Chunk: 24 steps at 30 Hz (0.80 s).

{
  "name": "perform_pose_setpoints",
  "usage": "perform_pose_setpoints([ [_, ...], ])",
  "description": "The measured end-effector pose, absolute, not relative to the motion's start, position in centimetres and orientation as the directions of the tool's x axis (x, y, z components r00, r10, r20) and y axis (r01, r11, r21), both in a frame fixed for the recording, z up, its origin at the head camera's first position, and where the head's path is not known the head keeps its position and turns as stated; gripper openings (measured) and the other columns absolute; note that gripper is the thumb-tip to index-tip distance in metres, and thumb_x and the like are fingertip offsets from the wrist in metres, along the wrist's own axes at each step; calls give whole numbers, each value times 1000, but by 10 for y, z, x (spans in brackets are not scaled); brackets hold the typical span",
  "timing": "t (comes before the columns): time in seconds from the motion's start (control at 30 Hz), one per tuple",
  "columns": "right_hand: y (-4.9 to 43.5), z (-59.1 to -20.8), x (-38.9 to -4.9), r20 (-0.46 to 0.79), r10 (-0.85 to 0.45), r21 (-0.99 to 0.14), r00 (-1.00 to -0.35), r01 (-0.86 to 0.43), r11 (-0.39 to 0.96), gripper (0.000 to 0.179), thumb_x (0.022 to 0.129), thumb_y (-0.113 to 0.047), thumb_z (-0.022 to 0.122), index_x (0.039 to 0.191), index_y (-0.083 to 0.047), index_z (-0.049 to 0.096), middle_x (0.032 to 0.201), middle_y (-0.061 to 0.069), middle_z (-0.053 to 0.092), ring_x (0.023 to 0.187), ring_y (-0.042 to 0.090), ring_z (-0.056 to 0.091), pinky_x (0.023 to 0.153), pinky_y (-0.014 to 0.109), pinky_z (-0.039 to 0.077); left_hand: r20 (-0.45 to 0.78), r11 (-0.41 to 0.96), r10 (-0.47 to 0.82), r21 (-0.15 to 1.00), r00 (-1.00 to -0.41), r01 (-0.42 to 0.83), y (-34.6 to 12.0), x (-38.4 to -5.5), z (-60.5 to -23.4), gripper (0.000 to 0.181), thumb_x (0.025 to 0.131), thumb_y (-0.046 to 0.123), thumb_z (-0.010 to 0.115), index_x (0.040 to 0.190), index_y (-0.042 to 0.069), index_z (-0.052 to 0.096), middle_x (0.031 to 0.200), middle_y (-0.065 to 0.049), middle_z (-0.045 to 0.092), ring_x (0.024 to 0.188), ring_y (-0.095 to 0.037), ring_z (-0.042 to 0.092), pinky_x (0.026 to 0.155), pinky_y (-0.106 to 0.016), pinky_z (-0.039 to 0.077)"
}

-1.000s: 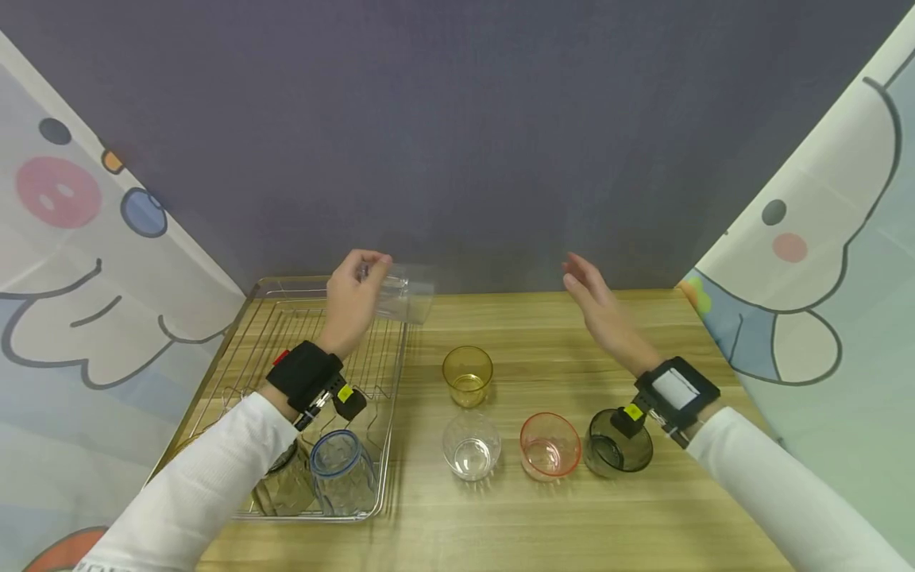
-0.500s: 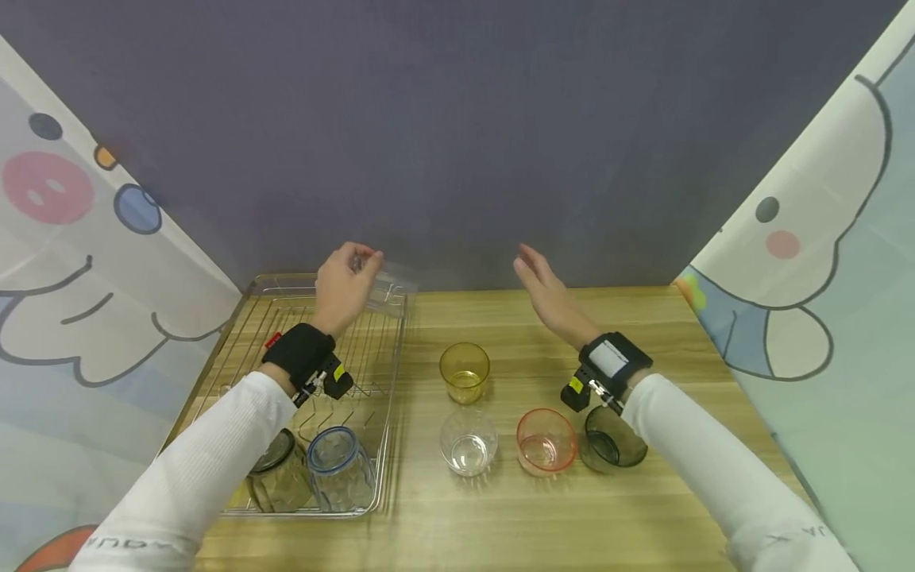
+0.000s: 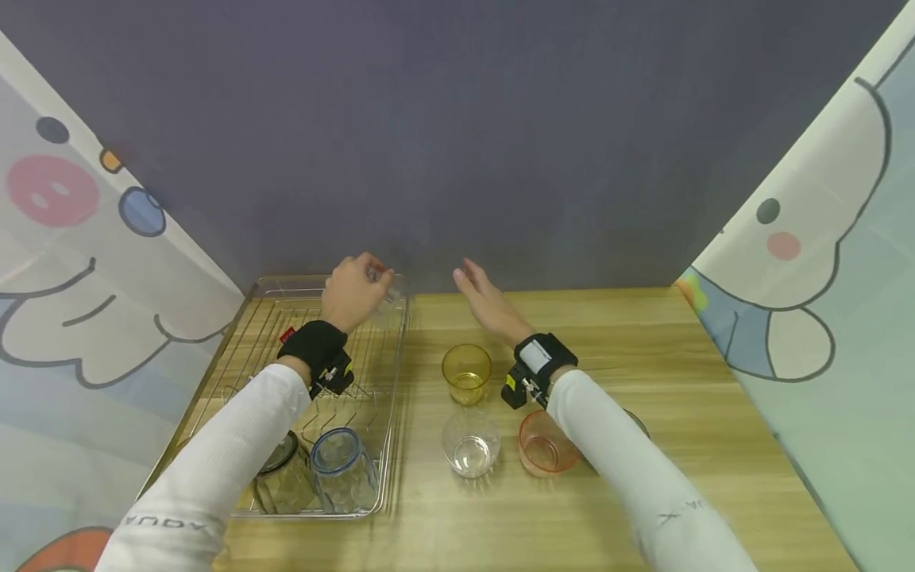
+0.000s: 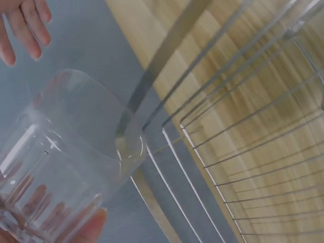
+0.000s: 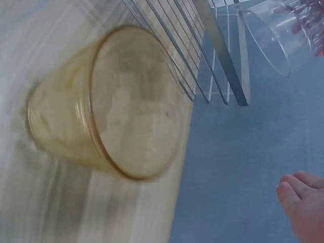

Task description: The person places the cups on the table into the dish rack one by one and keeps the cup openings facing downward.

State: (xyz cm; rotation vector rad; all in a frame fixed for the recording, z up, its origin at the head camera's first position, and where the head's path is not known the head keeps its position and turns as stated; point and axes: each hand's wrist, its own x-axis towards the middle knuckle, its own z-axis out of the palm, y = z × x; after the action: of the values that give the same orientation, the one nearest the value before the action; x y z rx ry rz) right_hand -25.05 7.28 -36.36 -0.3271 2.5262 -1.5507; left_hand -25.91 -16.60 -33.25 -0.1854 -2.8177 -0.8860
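Note:
My left hand [image 3: 355, 292] grips a clear drinking glass [image 4: 76, 147] by its base end, over the back right corner of the wire rack [image 3: 391, 413]. In the left wrist view the glass's mouth is tilted toward the rack, with fingertips visible through its wall. To the right, apart from that glass, my right hand [image 3: 489, 302] is held in the air with fingers extended and nothing in it. Closest below the right hand is an amber glass [image 3: 467, 377], upright on the wooden table; the right wrist view shows it large [image 5: 66, 111].
A clear glass [image 3: 470, 445] and a red-rimmed glass [image 3: 541, 450] stand at the front. A dark glass [image 3: 638, 423] is mostly hidden behind the right sleeve. In the rack's front, a blue-rimmed glass [image 3: 343, 481] and a dark glass [image 3: 282, 481] sit upside down. A grey wall rises behind.
My right hand has swept left toward the held glass. The left hand has drawn slightly back over the rack and turned, so the clear glass shows less from the head view.

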Motion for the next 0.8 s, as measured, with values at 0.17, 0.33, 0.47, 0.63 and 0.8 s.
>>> perform_pose_setpoints([
  [0.17, 63, -377, -248, -43, -272, -903, -961, -79, 423, 72, 104, -59, 24, 160, -18, 8, 166, 11, 18, 152, 30, 21, 124, 50, 18, 205, 850, 84, 495, -975, 177, -168, -261, -340, 37, 99, 36, 53, 120, 8, 64, 116, -20, 60, 93, -39, 60, 74, -52, 49],
  [0.33, 53, -385, -241, -71, -280, -914, -957, -50, 402, 69, 105, -56, 21, 160, -16, 11, 167, 7, 14, 154, 28, 17, 126, 47, 14, 183, 877, 99, 448, -978, 172, -173, -263, -345, 37, 99, 35, 53, 119, 6, 63, 116, -23, 61, 97, -43, 60, 78, -56, 50],
  [0.47, 45, -390, -235, -119, -333, -946, -935, 4, 325, 70, 105, -56, 17, 160, -13, 8, 167, 10, 13, 152, 30, 22, 125, 45, 19, 151, 897, 125, 405, -981, 176, -177, -263, -352, 38, 100, 32, 52, 121, 3, 63, 117, -25, 62, 106, -45, 59, 86, -59, 49],
  [0.63, 37, -393, -225, -176, -408, -960, -896, 66, 270, 73, 104, -58, 16, 160, -12, 4, 166, 13, 16, 151, 33, 26, 124, 45, 21, 80, 913, 156, 369, -985, 175, -185, -257, -360, 37, 99, 29, 50, 121, 1, 63, 115, -26, 62, 104, -44, 59, 84, -57, 50],
  [0.8, 34, -395, -218, -212, -434, -960, -876, 103, 261, 77, 102, -63, 15, 160, -13, 4, 164, 16, 19, 149, 36, 28, 124, 49, 19, 13, 913, 196, 363, -980, 188, -188, -251, -366, 36, 100, 29, 52, 117, 0, 64, 108, -23, 65, 91, -38, 63, 72, -48, 52],
])
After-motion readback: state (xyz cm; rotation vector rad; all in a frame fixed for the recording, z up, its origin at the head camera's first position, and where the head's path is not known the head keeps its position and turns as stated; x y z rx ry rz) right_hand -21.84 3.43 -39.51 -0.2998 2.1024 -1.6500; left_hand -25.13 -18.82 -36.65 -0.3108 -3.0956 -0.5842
